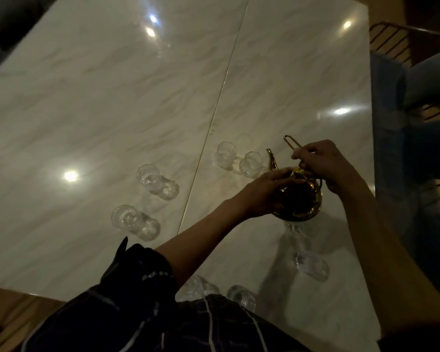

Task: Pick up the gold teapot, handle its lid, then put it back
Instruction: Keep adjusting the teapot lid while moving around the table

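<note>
Both hands hold the gold teapot [302,199] between them above the table [112,110]

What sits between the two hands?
The gold teapot: left hand on its lid side, right hand gripping the wire handle, in the head view.

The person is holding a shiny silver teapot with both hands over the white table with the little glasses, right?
Not quite. The head view shows the teapot is gold, not silver. The rest is right: the left hand and the right hand both hold it over the white table, with little glasses around.
</note>
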### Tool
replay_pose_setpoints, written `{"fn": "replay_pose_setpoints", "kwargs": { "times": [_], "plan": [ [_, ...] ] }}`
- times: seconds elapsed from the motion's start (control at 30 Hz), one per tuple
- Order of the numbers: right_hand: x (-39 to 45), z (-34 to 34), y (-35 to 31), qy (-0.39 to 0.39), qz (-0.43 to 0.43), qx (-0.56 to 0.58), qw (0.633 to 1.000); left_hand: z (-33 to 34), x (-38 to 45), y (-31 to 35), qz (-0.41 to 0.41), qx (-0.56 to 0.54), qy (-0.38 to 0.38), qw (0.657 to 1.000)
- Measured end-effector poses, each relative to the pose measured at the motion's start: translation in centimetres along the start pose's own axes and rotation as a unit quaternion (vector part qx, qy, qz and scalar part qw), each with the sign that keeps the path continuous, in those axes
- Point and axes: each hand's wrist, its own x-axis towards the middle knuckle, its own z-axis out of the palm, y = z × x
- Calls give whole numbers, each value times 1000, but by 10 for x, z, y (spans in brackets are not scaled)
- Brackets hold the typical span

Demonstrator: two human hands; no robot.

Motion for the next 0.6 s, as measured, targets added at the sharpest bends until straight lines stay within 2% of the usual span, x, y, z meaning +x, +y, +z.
{"fn": "replay_pose_setpoints", "kwargs": {
  "times": [0.33, 0.6],
  "plan": [
    [4, 26, -31, -30, -66, -14, 997, -23, -27, -14, -44, 41, 32, 998],
    [17, 41, -54, -31, -83, -44, 995, -45, -33, -26, -74, 3, 13, 997]
  ]
}}
